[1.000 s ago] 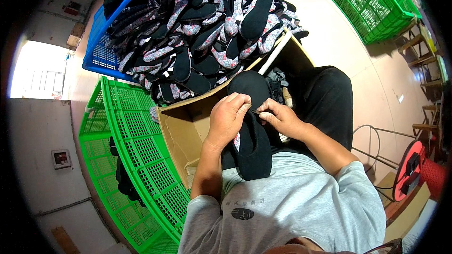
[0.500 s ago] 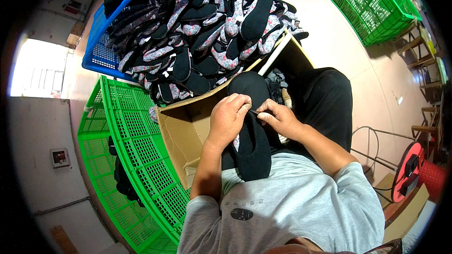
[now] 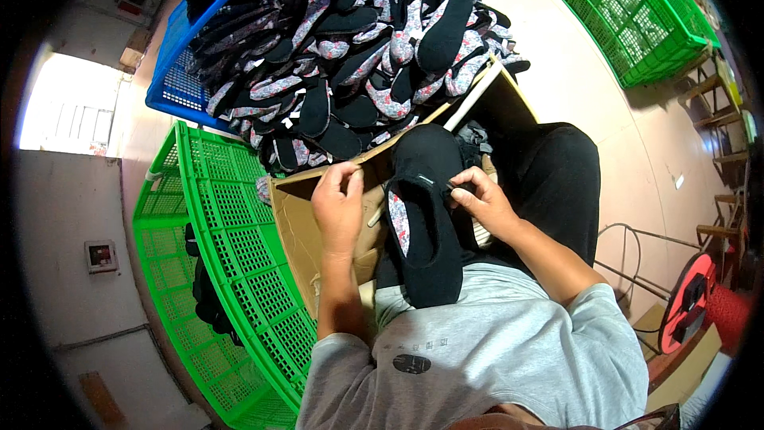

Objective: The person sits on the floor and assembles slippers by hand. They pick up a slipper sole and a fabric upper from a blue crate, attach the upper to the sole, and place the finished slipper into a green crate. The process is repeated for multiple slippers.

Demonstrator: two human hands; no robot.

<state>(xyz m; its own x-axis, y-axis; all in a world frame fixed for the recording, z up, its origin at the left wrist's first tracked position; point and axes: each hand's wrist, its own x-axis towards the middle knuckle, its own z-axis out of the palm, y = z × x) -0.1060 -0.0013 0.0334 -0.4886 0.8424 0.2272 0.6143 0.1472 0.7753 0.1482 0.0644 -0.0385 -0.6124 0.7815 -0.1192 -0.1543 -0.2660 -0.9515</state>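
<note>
While our right hand point(image 3: 485, 202) is at the black slipper point(image 3: 446, 228) | left hand point(image 3: 337, 205) curls, apart | we can't tell either grip

Green crate point(image 3: 623, 12), red reel point(image 3: 686, 305) at right; bright window point(image 3: 73, 107) left.

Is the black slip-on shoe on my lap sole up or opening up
Opening up: the slip-on shoe shows floral lining inside its mouth.

Black shoe point(image 3: 442, 271), floral-patterned lining point(image 3: 399, 227)
</note>
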